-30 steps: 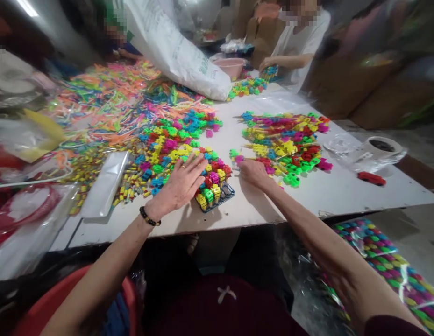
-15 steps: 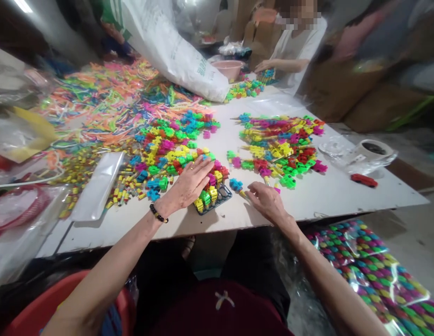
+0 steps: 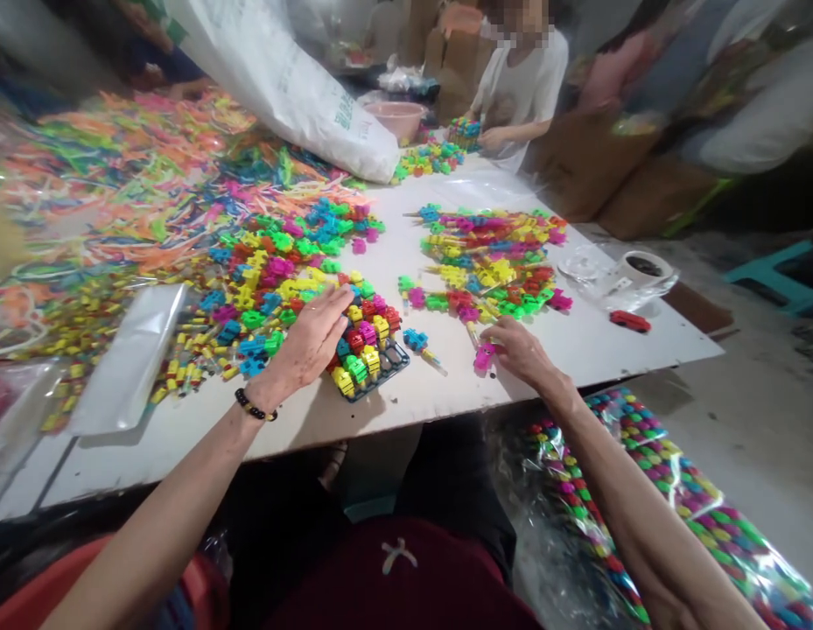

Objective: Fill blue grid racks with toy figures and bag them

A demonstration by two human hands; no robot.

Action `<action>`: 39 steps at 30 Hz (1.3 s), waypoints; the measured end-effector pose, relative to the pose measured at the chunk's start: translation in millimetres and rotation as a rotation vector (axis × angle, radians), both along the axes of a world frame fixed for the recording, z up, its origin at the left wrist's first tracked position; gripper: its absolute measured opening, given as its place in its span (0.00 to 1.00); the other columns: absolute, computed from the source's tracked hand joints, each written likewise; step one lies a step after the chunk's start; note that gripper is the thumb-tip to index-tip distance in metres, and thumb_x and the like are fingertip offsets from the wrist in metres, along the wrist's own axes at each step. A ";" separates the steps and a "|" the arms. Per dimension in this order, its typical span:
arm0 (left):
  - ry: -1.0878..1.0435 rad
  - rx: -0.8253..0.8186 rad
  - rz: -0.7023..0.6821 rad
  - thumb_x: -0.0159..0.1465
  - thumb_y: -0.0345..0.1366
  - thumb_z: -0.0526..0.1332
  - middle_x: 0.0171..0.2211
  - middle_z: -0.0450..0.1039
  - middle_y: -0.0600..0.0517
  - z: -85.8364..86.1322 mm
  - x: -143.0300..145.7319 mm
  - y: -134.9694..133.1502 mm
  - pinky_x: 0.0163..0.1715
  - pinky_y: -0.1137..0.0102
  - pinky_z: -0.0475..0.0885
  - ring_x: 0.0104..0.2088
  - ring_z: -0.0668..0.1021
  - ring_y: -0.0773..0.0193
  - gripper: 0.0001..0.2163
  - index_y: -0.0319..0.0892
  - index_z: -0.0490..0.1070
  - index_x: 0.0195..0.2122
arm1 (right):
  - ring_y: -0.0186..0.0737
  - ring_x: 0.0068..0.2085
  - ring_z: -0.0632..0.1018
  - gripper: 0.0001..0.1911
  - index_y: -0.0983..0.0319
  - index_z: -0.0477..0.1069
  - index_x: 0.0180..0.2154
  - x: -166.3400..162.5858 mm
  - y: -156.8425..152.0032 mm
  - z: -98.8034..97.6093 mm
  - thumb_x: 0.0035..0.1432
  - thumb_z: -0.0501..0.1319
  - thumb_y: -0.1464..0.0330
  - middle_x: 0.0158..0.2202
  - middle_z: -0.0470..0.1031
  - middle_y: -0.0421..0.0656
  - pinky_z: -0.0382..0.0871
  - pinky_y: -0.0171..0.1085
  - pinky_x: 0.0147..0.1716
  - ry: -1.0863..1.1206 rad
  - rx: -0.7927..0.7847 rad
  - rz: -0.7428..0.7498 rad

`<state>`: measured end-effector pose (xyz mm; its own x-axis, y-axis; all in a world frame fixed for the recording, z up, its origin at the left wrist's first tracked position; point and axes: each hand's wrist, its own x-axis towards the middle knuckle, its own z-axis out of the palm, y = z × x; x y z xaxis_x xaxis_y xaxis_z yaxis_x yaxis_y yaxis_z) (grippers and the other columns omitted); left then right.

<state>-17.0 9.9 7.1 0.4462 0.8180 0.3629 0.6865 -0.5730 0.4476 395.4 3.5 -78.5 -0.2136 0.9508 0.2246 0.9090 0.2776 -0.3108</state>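
Note:
My left hand lies flat with fingers stretched out on a dark blue tray filled with small coloured plastic pieces. My right hand rests near the table's front edge with its fingers pinched on a pink plastic piece. A blue piece on a thin stick lies on the white table between my hands. A pile of coloured pieces on sticks spreads beyond my right hand.
A bigger heap of coloured pieces and strips covers the left. A clear bag, a white sack, a tape roll, a red item. A person sits opposite. Packed bags lie on the floor.
My right hand drew back from the pile toward the table edge, then shifted right and took a pink piece. A blue piece now lies between my hands. The left hand stayed on the tray.

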 end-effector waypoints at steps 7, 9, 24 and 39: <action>0.006 -0.122 0.026 0.76 0.47 0.43 0.72 0.56 0.49 9.1 -12.4 -8.1 0.73 0.58 0.52 0.74 0.55 0.57 0.27 0.40 0.58 0.71 | 0.37 0.29 0.71 0.12 0.59 0.76 0.36 -52.1 -30.3 12.5 0.63 0.59 0.59 0.29 0.74 0.41 0.64 0.36 0.29 0.379 -0.261 0.175; 0.052 -0.118 -0.035 0.77 0.45 0.42 0.72 0.55 0.50 6.1 -4.8 -9.9 0.73 0.58 0.51 0.74 0.53 0.58 0.26 0.41 0.56 0.72 | 0.37 0.28 0.71 0.13 0.60 0.75 0.34 -78.6 -40.4 10.9 0.63 0.59 0.59 0.26 0.73 0.40 0.62 0.35 0.27 0.423 -0.360 0.198; 0.496 0.153 -0.175 0.77 0.36 0.42 0.74 0.50 0.46 -12.3 26.4 -30.7 0.69 0.48 0.52 0.75 0.49 0.49 0.23 0.38 0.60 0.69 | 0.34 0.24 0.69 0.20 0.60 0.67 0.26 -132.7 -47.3 5.5 0.61 0.62 0.53 0.21 0.69 0.39 0.59 0.34 0.25 0.674 -0.336 0.108; 0.464 0.144 -0.168 0.77 0.37 0.42 0.73 0.52 0.45 -16.5 24.9 -30.1 0.69 0.48 0.52 0.74 0.51 0.49 0.23 0.37 0.57 0.70 | 0.36 0.28 0.68 0.08 0.61 0.68 0.28 -185.1 -14.0 -14.9 0.54 0.62 0.64 0.25 0.72 0.40 0.61 0.35 0.28 0.731 -0.182 0.213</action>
<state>7.9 -20.3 -9.4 0.7079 0.6777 0.1990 0.6874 -0.7258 0.0262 210.3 -10.5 -93.4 -0.2534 0.9414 0.2227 0.3887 0.3099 -0.8677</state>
